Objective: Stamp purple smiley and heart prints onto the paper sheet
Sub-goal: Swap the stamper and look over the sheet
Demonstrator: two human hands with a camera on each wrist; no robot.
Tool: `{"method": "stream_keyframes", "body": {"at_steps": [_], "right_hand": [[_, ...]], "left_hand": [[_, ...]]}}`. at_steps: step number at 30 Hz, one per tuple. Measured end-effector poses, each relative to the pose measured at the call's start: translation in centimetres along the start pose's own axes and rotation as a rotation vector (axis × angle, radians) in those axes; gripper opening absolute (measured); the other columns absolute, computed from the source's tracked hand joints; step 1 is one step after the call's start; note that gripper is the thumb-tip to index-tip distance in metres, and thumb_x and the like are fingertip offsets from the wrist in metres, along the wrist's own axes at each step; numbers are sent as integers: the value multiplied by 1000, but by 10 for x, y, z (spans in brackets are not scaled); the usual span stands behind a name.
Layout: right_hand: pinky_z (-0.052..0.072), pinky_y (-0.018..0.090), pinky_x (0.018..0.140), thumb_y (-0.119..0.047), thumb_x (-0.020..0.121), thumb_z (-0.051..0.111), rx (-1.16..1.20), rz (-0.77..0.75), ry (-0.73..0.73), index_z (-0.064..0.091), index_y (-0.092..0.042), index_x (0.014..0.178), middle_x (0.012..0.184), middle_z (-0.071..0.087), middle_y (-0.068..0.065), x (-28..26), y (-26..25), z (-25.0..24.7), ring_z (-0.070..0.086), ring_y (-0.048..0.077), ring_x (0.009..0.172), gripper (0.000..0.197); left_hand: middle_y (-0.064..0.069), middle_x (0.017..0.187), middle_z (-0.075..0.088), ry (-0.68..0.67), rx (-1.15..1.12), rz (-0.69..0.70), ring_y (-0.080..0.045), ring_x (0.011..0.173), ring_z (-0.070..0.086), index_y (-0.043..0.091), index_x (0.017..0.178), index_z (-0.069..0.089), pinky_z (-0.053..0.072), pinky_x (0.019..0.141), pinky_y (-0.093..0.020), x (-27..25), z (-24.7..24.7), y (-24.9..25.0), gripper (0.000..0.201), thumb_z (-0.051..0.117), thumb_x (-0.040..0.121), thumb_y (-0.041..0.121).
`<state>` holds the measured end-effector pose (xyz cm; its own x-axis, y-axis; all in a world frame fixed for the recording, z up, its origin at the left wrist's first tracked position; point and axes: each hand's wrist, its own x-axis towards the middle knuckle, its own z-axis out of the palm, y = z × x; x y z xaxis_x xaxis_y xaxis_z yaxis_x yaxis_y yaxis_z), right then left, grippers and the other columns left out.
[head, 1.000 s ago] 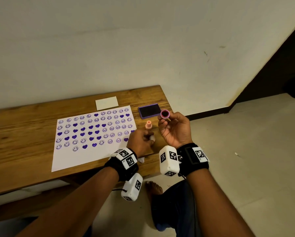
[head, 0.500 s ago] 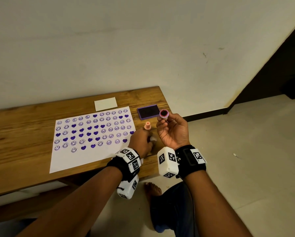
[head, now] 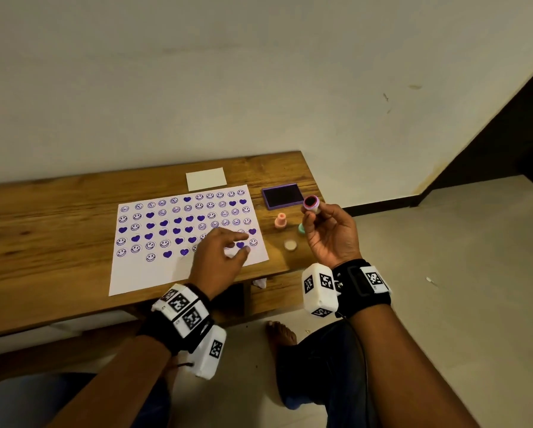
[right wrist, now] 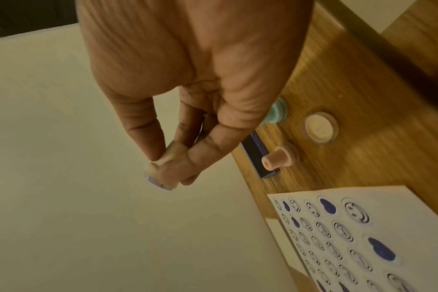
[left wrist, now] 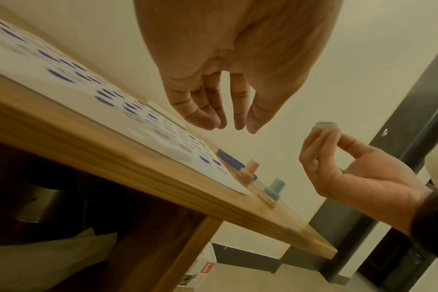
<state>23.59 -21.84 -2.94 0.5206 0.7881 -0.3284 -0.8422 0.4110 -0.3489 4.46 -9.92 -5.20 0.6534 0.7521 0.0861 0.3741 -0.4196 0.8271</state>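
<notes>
The white paper sheet [head: 154, 273] lies on the wooden table, covered with rows of purple smileys and hearts [right wrist: 388, 237]. My left hand [head: 229, 245] hovers over the sheet's right lower part, fingers loose and apart, holding nothing [left wrist: 228, 122]. My right hand [head: 316, 211] is raised off the table's right end and pinches a small round stamp [head: 312, 204] between thumb and fingers, its dark inked face turned up [right wrist: 163, 170]. The purple ink pad [head: 283, 196] lies open just behind that stamp.
A pink stamp [head: 280, 220] stands right of the sheet, and a teal stamp [head: 301, 229] is half hidden behind my right hand. A round cap [head: 290, 244] lies near the front edge. A small white card [head: 206, 179] sits behind the sheet. The table ends just right of the ink pad.
My left hand has left the spot right of the sheet and moved left over the paper, leaving the round cap on the table. The right hand still holds the stamp up.
</notes>
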Motion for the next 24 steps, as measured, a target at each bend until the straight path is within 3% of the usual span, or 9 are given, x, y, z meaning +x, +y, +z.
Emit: {"method": "stream_keyframes", "body": {"at_steps": [4, 8, 11, 13, 15, 19, 24], "right_hand": [[60, 20, 63, -2, 74, 70, -251, -90, 84, 73, 0, 83, 87, 73, 14, -1, 1, 7, 72, 18, 75, 10], [58, 23, 68, -1, 89, 63, -786, -193, 107, 70, 2, 102, 94, 71, 16, 15, -1, 22, 69, 19, 78, 15], [61, 33, 75, -6, 86, 70, -1305, -297, 201, 74, -3, 91, 89, 74, 16, 41, -6, 39, 72, 25, 81, 7], [62, 35, 72, -10, 79, 75, -1569, -330, 213, 76, -9, 78, 77, 75, 10, 64, -12, 53, 73, 21, 73, 2], [62, 35, 72, -13, 71, 77, -1762, -299, 192, 78, -13, 74, 71, 75, 4, 86, -17, 63, 72, 17, 69, 3], [59, 32, 76, -17, 72, 78, -2225, -257, 134, 81, -16, 86, 83, 75, 1, 118, -14, 70, 70, 16, 83, 14], [47, 26, 73, -18, 78, 79, -2525, -169, 91, 79, -14, 101, 103, 73, 8, 134, -1, 68, 63, 18, 89, 24]], "left_hand": [[3, 114, 59, 42, 20, -11, -14, 106, 54, 26, 112, 69, 54, 85, -42, -10, -24, -19, 28, 72, 84, 25], [6, 111, 58, 71, 41, -17, -18, 110, 51, 27, 111, 70, 52, 86, -46, -10, -41, -37, 28, 71, 83, 28], [0, 111, 60, 80, 63, 5, -22, 111, 53, 25, 111, 71, 46, 93, -38, -8, -46, -46, 28, 72, 83, 28], [-2, 111, 60, 86, 90, 21, -24, 111, 52, 24, 109, 71, 36, 93, -28, -5, -49, -48, 27, 73, 82, 26], [-1, 110, 59, 84, 96, 26, -24, 109, 50, 24, 109, 71, 30, 91, -25, -1, -49, -46, 27, 73, 81, 26], [2, 110, 57, 53, 47, 37, -23, 111, 48, 24, 110, 70, 26, 89, -20, 0, -47, -39, 29, 73, 81, 28], [5, 112, 55, 8, 37, 24, -20, 114, 44, 26, 114, 68, 23, 86, -18, -2, -50, -37, 31, 70, 83, 29]]}}
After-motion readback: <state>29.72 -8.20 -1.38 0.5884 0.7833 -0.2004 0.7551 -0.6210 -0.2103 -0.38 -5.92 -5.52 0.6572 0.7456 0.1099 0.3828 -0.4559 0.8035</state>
